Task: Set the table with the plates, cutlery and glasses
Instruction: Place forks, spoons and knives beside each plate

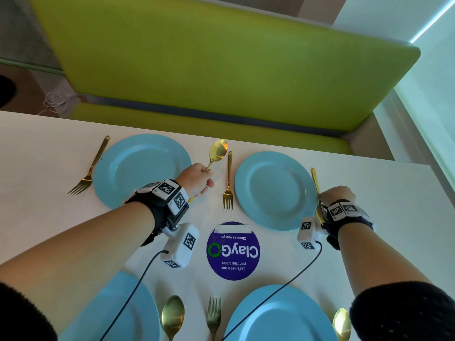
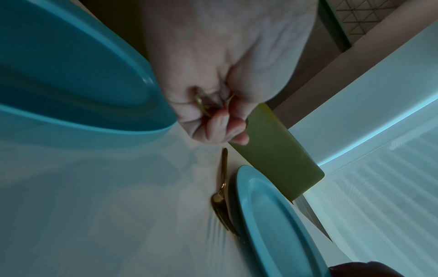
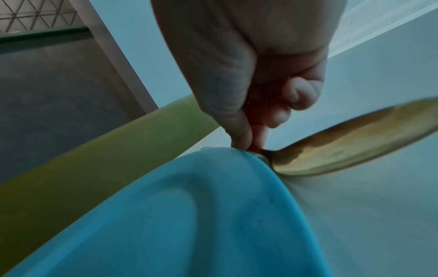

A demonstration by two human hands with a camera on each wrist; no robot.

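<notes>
A lime-green booth seat [image 1: 221, 57] fills the far side of the scene, behind the pale bench [image 1: 381, 205] where you stand setting places. Four blue plates lie on the bench: the far-left plate [image 1: 138, 168] and far-right plate [image 1: 273, 190] across from you, the near-left plate [image 1: 138, 313] and near-right plate [image 1: 283, 316] at your edge, partly under your forearms. A round purple sticker [image 1: 232, 251] sits between the four.

Your left hand [image 1: 197, 179] is curled around the handle of a gold spoon [image 1: 216, 151], its bowl raised and pointing away from you, in the gap between the far-left plate and a gold fork [image 1: 229, 183] that lies just left of the far-right plate. The left wrist view shows the fingers [image 2: 220, 127] folded over the handle.

Your right hand [image 1: 336, 195] pinches the handle of a second gold spoon [image 3: 350, 150] at the right rim of the far-right plate; the right wrist view shows thumb and fingertips closed on the handle at the rim, the bowl low over the bench toward you. Whether it touches the bench cannot be told.

Another fork [image 1: 89, 171] lies left of the far-left plate. At your edge, a near spoon [image 1: 172, 316] and near fork [image 1: 213, 316] lie between the near plates, and a further spoon [image 1: 341, 324] shows right of the near-right plate.
</notes>
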